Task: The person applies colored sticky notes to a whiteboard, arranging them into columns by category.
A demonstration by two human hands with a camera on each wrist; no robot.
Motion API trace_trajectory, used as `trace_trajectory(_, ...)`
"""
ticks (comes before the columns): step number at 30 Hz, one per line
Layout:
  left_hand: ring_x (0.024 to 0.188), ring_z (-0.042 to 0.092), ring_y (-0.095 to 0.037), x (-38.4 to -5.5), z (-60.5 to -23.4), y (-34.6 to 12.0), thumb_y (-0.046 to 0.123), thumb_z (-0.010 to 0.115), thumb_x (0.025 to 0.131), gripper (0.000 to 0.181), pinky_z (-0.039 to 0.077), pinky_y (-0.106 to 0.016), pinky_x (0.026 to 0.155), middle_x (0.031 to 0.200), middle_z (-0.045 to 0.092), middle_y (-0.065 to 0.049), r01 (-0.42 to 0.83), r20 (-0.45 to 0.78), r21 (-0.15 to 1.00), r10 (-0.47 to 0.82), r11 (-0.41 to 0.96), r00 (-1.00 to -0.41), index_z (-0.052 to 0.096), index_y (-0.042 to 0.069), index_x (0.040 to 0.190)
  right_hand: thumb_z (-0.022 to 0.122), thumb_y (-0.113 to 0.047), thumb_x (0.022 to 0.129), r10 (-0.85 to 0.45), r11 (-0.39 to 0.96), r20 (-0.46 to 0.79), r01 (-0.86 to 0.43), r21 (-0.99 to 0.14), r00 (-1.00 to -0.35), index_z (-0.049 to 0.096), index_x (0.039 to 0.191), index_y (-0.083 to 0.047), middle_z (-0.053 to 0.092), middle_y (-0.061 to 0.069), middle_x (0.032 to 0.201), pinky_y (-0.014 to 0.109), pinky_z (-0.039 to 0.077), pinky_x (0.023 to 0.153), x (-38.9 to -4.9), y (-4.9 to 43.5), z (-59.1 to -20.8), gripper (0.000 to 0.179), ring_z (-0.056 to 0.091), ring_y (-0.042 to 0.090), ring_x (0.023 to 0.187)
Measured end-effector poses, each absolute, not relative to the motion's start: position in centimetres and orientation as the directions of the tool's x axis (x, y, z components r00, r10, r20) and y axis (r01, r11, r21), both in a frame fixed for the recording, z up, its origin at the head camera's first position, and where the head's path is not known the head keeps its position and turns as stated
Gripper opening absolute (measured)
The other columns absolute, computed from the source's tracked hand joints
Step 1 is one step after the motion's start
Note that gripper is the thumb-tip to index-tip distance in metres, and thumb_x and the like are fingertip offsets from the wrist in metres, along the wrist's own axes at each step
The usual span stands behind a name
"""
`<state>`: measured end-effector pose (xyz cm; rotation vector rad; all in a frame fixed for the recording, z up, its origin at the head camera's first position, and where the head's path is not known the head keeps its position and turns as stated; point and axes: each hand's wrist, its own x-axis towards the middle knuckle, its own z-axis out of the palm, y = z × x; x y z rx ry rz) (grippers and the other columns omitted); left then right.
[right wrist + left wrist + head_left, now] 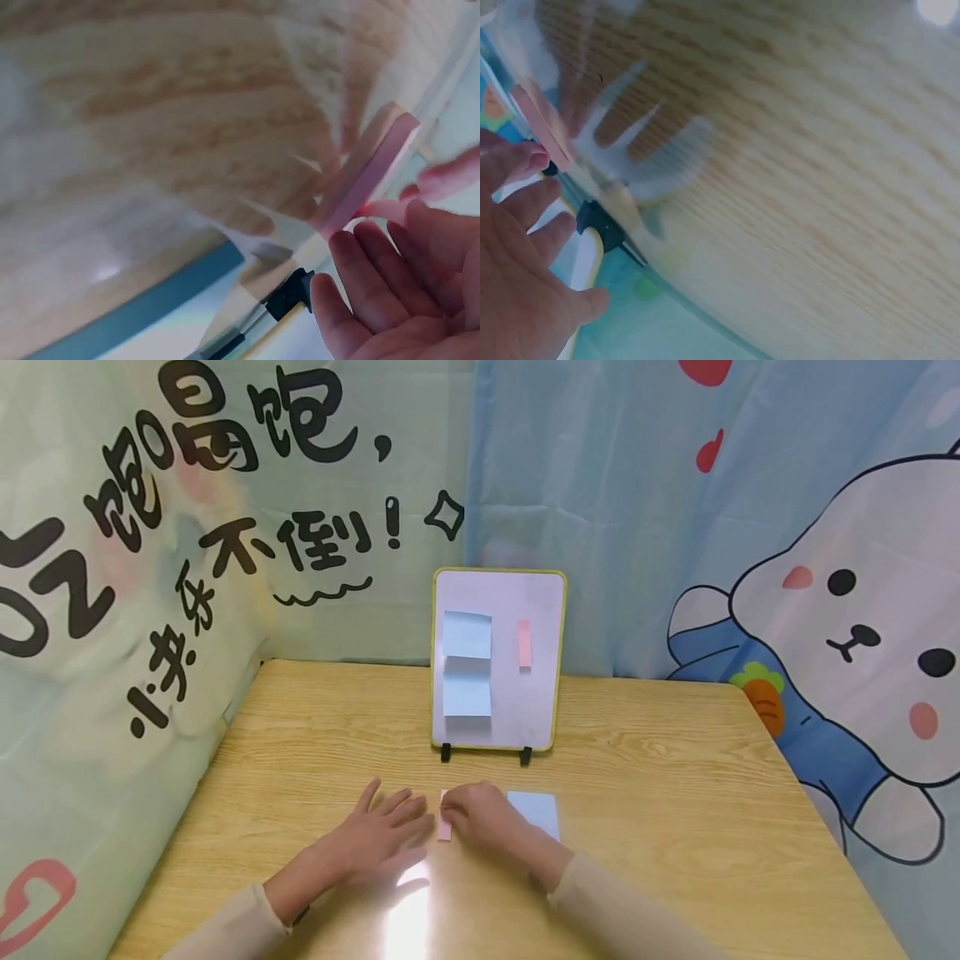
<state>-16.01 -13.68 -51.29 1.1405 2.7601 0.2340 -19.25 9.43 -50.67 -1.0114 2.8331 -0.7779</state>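
Observation:
A narrow pink sticky-note pad (pixel 445 833) lies on the table between the two hands. My right hand (pixel 491 822) has its fingertips at the pad's upper part, thumb and forefinger together in a pinch; the pinched edge itself is hidden. In the right wrist view a fingertip meets the side of the pink pad (pixel 367 172). Just left of the pad, my left hand (pixel 378 839) is spread with straight fingers, holding nothing. A square blue sticky-note pad (pixel 536 812) lies beyond the right wrist, partly covered by the forearm.
Behind the hands stands a small whiteboard (pixel 525 718) with a yellow rim on black feet. Two blue notes (pixel 467 637) stick to its left side, one above the other, and a pink strip (pixel 524 645) to its right. Printed curtains (pixel 600 527) hang behind the wooden table (pixel 660 793).

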Motion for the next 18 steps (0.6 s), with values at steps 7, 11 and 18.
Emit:
trace_trajectory(7,0.149,0.029,-0.029,-15.81,-51.28,-13.62,0.048,0.038,0.105,0.053,0.007,-0.064,0.118,0.159,0.037,-0.004,0.704,-0.103,0.18,0.725,0.687,-0.681,0.046,0.021,0.149,0.072,-0.019,0.089,-0.664,0.637,0.05,-0.599,-0.486,-0.746,0.065,0.075,-0.014,0.057,-0.009,0.065,0.018,0.041,0.056,-19.53,9.61,-50.06,0.016,0.046,0.003,0.058)
trace_trajectory(11,0.149,0.029,-0.03,-15.71,-51.21,-13.65,0.047,0.038,0.105,0.051,0.007,-0.065,0.118,0.158,0.039,-0.005,0.699,-0.111,0.183,0.721,0.691,-0.684,0.048,0.021,0.148,0.077,-0.021,0.082,-0.672,0.654,0.011,-0.601,-0.46,-0.741,0.06,0.07,-0.013,0.05,-0.008,0.061,0.02,0.038,0.054,-19.43,9.33,-49.87,0.022,0.041,0.005,0.055)
trace_trajectory(18,0.149,0.03,-0.03,-15.53,-50.98,-13.84,0.048,0.037,0.105,0.05,0.006,-0.065,0.118,0.158,0.039,-0.005,0.684,-0.127,0.184,0.707,0.706,-0.695,0.049,0.023,0.147,0.078,-0.021,0.077,-0.689,0.683,0.041,-0.668,-0.296,-0.723,0.055,0.064,-0.014,0.049,-0.008,0.062,0.023,0.042,0.061,-19.13,8.66,-50.56,0.028,0.04,0.007,0.057)
